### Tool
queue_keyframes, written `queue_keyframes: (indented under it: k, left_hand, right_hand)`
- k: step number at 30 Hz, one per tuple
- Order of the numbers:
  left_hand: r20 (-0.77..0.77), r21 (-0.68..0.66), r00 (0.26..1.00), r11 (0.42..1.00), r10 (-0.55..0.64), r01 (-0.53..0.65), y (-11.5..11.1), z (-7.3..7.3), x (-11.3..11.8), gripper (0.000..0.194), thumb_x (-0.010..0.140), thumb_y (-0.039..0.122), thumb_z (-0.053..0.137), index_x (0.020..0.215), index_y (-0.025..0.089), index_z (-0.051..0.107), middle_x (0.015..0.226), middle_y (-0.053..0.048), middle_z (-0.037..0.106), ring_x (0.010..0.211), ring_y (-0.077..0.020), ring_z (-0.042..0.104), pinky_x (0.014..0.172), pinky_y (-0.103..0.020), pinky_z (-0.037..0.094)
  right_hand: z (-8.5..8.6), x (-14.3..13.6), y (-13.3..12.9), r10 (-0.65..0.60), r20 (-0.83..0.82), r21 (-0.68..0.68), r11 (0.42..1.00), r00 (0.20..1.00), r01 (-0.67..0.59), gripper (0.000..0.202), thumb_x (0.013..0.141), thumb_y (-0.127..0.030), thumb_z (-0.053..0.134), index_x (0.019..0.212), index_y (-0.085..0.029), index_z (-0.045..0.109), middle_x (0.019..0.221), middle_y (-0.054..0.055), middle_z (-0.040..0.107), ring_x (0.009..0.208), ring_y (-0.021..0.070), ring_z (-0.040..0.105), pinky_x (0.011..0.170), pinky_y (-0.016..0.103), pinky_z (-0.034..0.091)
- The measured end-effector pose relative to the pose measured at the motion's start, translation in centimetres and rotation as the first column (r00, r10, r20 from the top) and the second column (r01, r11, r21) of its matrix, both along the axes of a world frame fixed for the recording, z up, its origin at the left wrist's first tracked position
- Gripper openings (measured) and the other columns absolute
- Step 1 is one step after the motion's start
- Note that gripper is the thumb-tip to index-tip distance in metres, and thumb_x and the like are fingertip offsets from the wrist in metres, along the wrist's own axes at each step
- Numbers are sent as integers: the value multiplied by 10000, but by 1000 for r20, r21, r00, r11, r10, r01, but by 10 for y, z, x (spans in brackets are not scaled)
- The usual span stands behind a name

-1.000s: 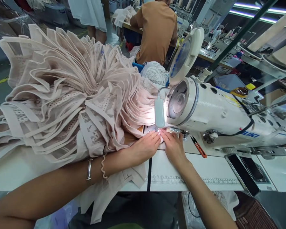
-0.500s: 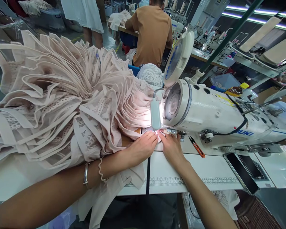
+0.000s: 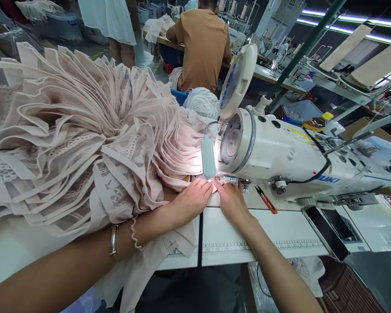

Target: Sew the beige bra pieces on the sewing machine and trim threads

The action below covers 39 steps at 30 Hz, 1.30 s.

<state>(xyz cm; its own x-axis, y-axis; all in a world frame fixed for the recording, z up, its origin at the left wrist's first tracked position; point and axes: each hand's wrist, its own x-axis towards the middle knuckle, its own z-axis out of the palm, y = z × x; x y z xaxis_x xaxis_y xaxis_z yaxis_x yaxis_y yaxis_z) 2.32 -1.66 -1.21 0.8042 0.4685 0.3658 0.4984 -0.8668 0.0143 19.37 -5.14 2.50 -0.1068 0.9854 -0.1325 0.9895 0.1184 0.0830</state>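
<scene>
Under the needle area of a white sewing machine (image 3: 280, 148), a pale pink fabric piece (image 3: 215, 199) lies in bright lamp light. My left hand (image 3: 193, 198) rests at its left side, fingers close together and pressed on the cloth. From the right, my right hand (image 3: 232, 201) pinches or presses the same cloth, thumb near the left fingertips. The exact grip of both hands is partly hidden by the small lamp (image 3: 208, 156) and the machine head. A large heap of pink lace-trimmed garments (image 3: 117, 130) lies against my left forearm and runs toward the needle.
Orange-handled thread snips (image 3: 266, 200) and a phone (image 3: 326, 232) lie on the table right of my hands. A ruler strip (image 3: 228, 248) runs along the front edge. A person in a brown shirt (image 3: 200, 48) sits ahead; another person in a pale skirt (image 3: 107, 21) stands left.
The whole view has shifted slightly, with the scene moving a little left. Both hands stay close together at the cloth beneath the machine head, with hardly any visible movement.
</scene>
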Motion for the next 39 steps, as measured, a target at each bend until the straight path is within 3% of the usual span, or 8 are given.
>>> queue_keyframes:
  k: [7,10,15,20,25,27,34,39]
  left_hand:
    - [-29,105,999,994,27,-24,-2,8,0,337,1008,73,315,1212,55,583,1144,-146,673,1071,-240,593,962,-374,422]
    - [-105,128,994,992,26,-12,3,14,-7,307,967,23,328,1003,96,624,1011,-133,679,947,-243,603,860,-374,444]
    - [-7,-137,1000,990,-28,27,17,21,-24,246,972,61,346,916,157,565,960,-80,636,844,-210,581,756,-327,459]
    - [285,-477,953,877,104,47,31,18,-21,283,1046,221,283,1092,209,562,1042,-49,658,918,-185,604,831,-308,490]
    - [406,-543,914,800,-17,256,40,20,-14,277,1031,261,335,1175,185,559,1152,-86,660,1026,-209,604,946,-348,481]
    - [406,-568,913,792,32,225,38,21,-15,298,1035,245,306,1157,198,574,1111,-67,676,988,-198,617,932,-342,491]
    - [218,-305,975,946,-43,110,28,18,-21,272,1024,150,340,1077,146,607,1034,-91,678,990,-207,618,866,-321,497]
    - [136,-93,989,994,-50,63,29,12,-20,222,1005,122,399,1006,124,622,978,-94,654,898,-205,589,785,-312,472]
  right_hand:
    - [-19,11,5,80,-88,142,988,993,-67,630,827,20,322,1314,-206,651,1090,147,716,941,288,654,1011,543,463]
    - [-33,21,6,134,-261,309,950,956,-49,617,799,16,345,1244,-227,697,1055,100,739,931,251,669,955,437,525]
    - [-43,29,4,167,-529,395,916,832,67,548,796,-5,361,1026,-297,764,1032,7,758,956,193,686,890,358,548]
    - [-40,23,2,225,-544,424,905,808,33,454,879,-63,370,1012,-287,741,1029,20,747,954,213,672,862,374,537]
    - [-37,19,-3,297,-464,481,876,835,-45,287,941,-158,452,1070,-245,694,1005,54,724,929,229,657,837,362,524]
    - [-36,18,-5,320,-437,495,866,841,-72,230,955,-204,497,1093,-232,679,1003,65,713,937,234,656,825,354,523]
    - [-39,17,-7,303,-398,500,863,866,-72,200,993,-255,505,1068,-241,689,1119,72,712,1036,241,657,897,377,519]
    - [-39,20,-6,338,-377,485,865,862,-128,239,1009,-263,476,1121,-231,685,1170,78,724,1067,234,669,946,396,522]
